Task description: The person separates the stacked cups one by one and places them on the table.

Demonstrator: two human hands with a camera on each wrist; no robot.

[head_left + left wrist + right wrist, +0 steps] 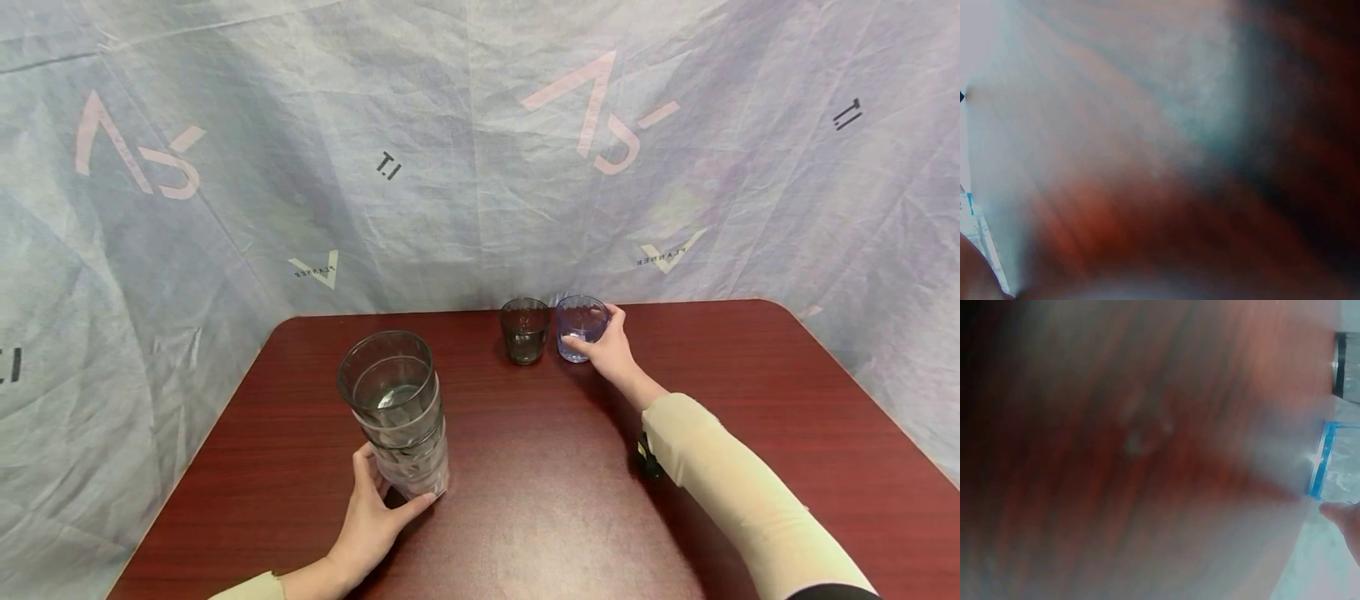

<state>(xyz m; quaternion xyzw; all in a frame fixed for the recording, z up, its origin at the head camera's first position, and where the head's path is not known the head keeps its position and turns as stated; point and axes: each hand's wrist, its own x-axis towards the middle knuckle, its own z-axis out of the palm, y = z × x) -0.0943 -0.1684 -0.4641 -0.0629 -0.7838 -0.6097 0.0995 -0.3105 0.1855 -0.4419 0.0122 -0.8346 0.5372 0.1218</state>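
A tall stack of several nested clear and grey glasses (397, 417) stands on the table at left of centre, a smoky grey one uppermost. My left hand (372, 517) grips the stack low down, thumb at the near side of its base. At the back of the table my right hand (611, 346) holds a bluish glass (581, 329), thumb across its front and fingers round its right side. In the right wrist view that glass (1338, 464) shows a blue-edged base at the right border, my thumb beside it. Just left of it stands a dark grey glass (525, 332).
The dark red wooden table (525, 500) has rounded far corners. A grey printed cloth (465, 167) hangs behind and around it. Below the right sleeve (742, 492) a small dark object (648, 458) shows at the wrist. The left wrist view is mostly blurred table.
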